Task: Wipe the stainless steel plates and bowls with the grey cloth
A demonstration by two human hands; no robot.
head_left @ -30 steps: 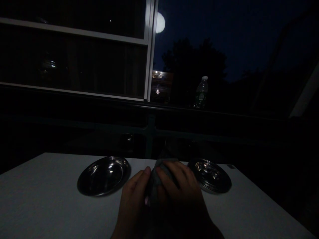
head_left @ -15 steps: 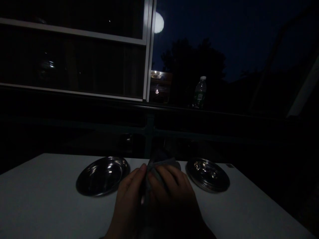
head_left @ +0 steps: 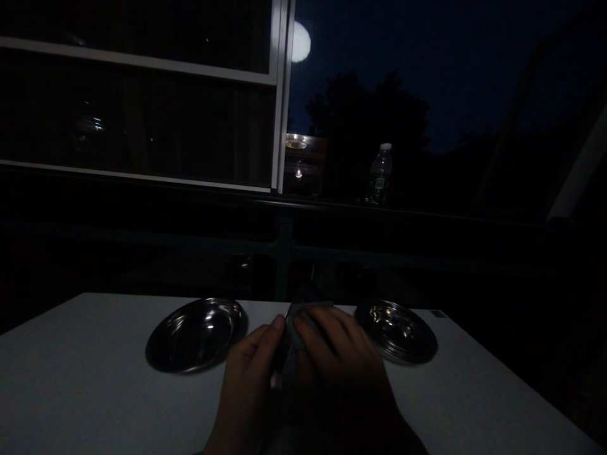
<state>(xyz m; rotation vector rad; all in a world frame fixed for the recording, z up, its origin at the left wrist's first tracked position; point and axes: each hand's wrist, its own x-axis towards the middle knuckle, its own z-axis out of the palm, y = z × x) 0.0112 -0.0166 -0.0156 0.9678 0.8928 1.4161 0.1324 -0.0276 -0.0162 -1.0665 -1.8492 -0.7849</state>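
Note:
In the head view, my left hand (head_left: 253,363) is closed, with its thumb on top, on a thin dark thing with a shiny edge (head_left: 287,311). It is seen nearly edge-on, and its kind is lost in the dark. My right hand (head_left: 339,354) is closed over a grey cloth (head_left: 298,314) and presses it against the right side of that thing. To the left lies a shiny oval-looking metal plate (head_left: 190,341). On the right, several stacked metal plates (head_left: 401,335) catch the light. The lower parts of both hands fade into shadow.
A white table (head_left: 95,385) carries the plates, with a small dark label (head_left: 437,314) at its far right corner. Behind it, a plastic bottle (head_left: 379,177) and a clear box-like container (head_left: 303,167) stand on the sill, beside a window frame (head_left: 282,95).
My right hand has shifted slightly right with the cloth, its fingers fanned out more. My left hand has moved a little to the right. The plates stay where they were.

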